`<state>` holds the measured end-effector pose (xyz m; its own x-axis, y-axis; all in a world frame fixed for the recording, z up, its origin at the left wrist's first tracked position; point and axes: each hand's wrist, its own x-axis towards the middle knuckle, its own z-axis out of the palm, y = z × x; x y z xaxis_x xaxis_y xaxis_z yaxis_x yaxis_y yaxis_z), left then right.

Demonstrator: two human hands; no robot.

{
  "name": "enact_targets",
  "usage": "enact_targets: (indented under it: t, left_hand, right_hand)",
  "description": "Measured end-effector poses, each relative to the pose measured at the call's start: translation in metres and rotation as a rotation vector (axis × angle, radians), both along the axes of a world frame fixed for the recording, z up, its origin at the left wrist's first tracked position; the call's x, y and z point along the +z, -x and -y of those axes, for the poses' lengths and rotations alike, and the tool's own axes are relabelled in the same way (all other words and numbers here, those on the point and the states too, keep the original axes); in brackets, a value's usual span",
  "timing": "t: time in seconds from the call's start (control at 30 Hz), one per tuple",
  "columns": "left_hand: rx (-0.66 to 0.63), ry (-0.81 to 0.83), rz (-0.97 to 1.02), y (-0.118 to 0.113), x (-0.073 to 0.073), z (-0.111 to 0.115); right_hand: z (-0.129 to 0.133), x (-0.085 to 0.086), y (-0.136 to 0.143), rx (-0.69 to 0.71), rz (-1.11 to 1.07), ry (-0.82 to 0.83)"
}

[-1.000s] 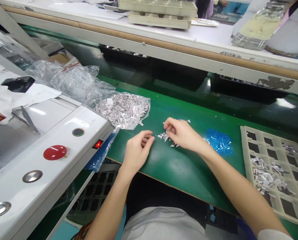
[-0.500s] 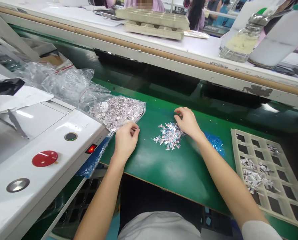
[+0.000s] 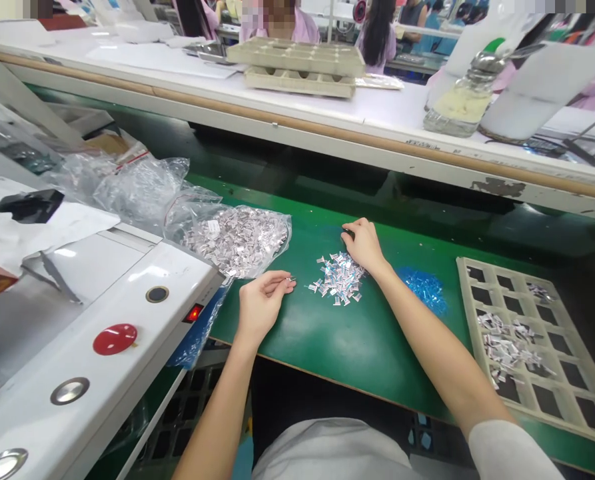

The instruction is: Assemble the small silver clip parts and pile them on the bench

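My left hand (image 3: 263,301) is closed, thumb and fingertips pinching a small silvery piece (image 3: 291,279) over the green mat. My right hand (image 3: 365,245) is at the far right edge of a loose pile of small silver-and-blue pieces (image 3: 341,279). Its thumb and forefinger are bent towards each other in a pinch; what lies between them is too small to make out. Beyond my left hand lies a clear plastic bag (image 3: 242,240) full of similar silvery pieces. Beside my right forearm is a heap of blue film bits (image 3: 424,291).
On the right, a cream compartment tray (image 3: 463,293) holds silvery pieces in several cells. A white machine (image 3: 177,347) with buttons and a lit red switch stands left. Above the mat (image 3: 307,347) runs a shelf (image 3: 277,127) bearing stacked trays (image 3: 297,57) and a glass jar (image 3: 457,100). People sit beyond.
My left hand has moved right, away from the bag, and the small piece now shows at its fingertips. My right hand has shifted slightly left. The camera view has tilted slightly.
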<state>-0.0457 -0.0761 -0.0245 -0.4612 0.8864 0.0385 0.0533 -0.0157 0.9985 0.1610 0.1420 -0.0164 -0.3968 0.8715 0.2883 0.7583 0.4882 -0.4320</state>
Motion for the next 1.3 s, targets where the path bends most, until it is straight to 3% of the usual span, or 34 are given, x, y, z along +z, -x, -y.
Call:
enact_targets:
  t: [0.17,0.3,0.4,0.53,0.67,1.07,1.3]
  left_hand:
    - [-0.02,0.008,0.05,0.001,-0.001,-0.003]
    - [-0.056,-0.016,0.094,0.0,0.002,-0.002]
    - [-0.083,-0.029,0.154,-0.008,0.005,0.006]
    - [-0.13,-0.013,0.17,-0.026,0.004,0.025]
    - [-0.16,0.003,0.107,-0.04,0.0,0.038]
    - [-0.162,0.016,-0.05,-0.042,-0.002,0.045]
    - [-0.178,0.008,-0.017,-0.042,0.0,0.044]
  right_hand:
    - [0.001,0.003,0.002,-0.052,-0.088,0.024]
    - [0.017,0.018,0.003,-0.081,-0.178,0.033]
    - [0.059,0.033,0.003,0.017,-0.319,0.021]
    - [0.135,0.049,0.001,0.35,-0.386,0.276]
    - [0.174,0.053,-0.003,0.385,-0.405,0.429]
    - [0.175,0.037,-0.004,0.416,-0.431,0.382]
    - [0.171,0.03,-0.003,0.394,-0.487,0.429]
